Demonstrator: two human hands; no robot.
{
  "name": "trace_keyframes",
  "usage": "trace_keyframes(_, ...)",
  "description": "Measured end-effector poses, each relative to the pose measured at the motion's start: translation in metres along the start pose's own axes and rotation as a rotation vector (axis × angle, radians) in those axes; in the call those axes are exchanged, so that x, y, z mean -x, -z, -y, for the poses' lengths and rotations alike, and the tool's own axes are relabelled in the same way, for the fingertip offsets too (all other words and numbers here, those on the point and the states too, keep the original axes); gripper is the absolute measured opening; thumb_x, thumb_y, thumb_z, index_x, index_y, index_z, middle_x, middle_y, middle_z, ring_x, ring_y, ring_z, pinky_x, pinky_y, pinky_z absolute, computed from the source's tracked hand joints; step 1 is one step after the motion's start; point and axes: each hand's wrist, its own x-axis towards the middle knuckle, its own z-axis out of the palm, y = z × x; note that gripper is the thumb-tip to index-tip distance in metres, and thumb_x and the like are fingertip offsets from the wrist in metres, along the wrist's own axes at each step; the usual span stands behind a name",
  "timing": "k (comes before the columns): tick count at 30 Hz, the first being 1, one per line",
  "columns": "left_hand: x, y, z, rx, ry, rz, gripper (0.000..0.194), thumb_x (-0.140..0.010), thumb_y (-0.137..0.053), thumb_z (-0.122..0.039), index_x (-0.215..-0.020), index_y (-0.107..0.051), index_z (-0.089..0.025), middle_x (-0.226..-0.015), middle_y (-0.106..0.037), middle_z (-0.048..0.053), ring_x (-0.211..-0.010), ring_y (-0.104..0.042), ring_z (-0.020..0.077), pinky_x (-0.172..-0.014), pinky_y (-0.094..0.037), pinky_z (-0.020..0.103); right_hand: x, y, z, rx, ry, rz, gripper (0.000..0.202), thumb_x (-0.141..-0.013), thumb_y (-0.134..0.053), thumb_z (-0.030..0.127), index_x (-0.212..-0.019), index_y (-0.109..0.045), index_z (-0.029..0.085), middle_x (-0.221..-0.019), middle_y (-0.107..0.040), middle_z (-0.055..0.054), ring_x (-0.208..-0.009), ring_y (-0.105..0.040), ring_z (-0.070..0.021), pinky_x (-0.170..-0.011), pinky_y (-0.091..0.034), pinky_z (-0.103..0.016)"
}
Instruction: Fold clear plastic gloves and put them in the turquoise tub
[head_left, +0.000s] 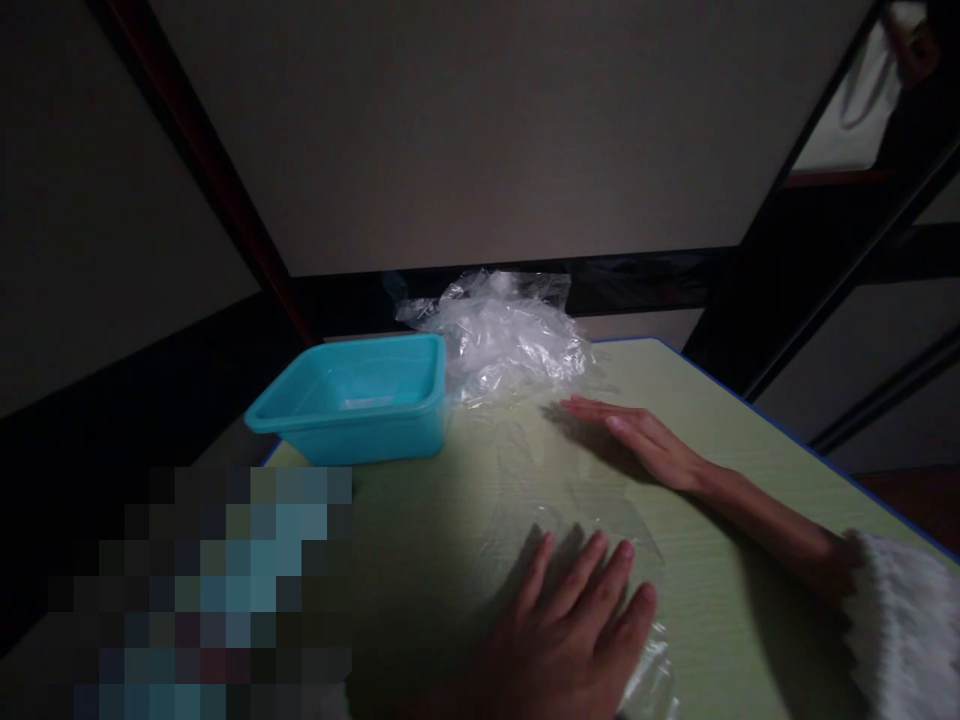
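A clear plastic bag (525, 515) is spread thinly over the pale green table, its handle-like strips pointing away from me. My left hand (574, 630) lies palm down on it near the bottom of the view, fingers spread. Some crinkled plastic shows beside that hand at the lower right. Farther off, to the right of the bag, my right hand (652, 445) is stretched out low over the table, fingers straight and together, holding nothing. Whether its edge touches the plastic I cannot tell.
At the table's far edge sits a heap of crumpled clear plastic bags (510, 345). Left of it stands a turquoise plastic basin (367, 435). The table (720, 440) has a blue edge, with panelled doors (480, 130) behind it. A pixelated patch hides the lower left.
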Motion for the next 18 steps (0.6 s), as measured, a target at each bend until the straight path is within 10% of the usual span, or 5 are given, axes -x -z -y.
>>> trace_keyframes(7,0.003,0.020,0.023,0.150,-0.257,0.057,0.037,-0.099,-0.025,-0.032,-0.128,-0.043,-0.019,-0.142,-0.039,-0.005,-0.131,-0.030,0.0110,-0.105,-0.030,0.032,-0.012,-0.010,0.020,-0.072,0.101,0.107,0.052,-0.096,-0.019,0.049,-0.127,-0.052,0.024,-0.135,-0.050,-0.004,-0.129,-0.038,-0.0226,-0.107,-0.026,-0.052)
trace_keyframes(18,-0.001,0.009,0.024,0.111,-0.261,0.058,0.040,-0.099,-0.022,-0.037,-0.132,-0.039,-0.022,-0.144,-0.035,-0.006,-0.132,-0.029,0.0137,-0.104,-0.029,0.031,-0.034,-0.021,0.023,0.057,0.094,0.408,0.056,-0.097,-0.012,0.042,-0.137,-0.038,0.012,-0.145,-0.034,-0.007,-0.137,-0.019,-0.0215,-0.111,-0.013,-0.051)
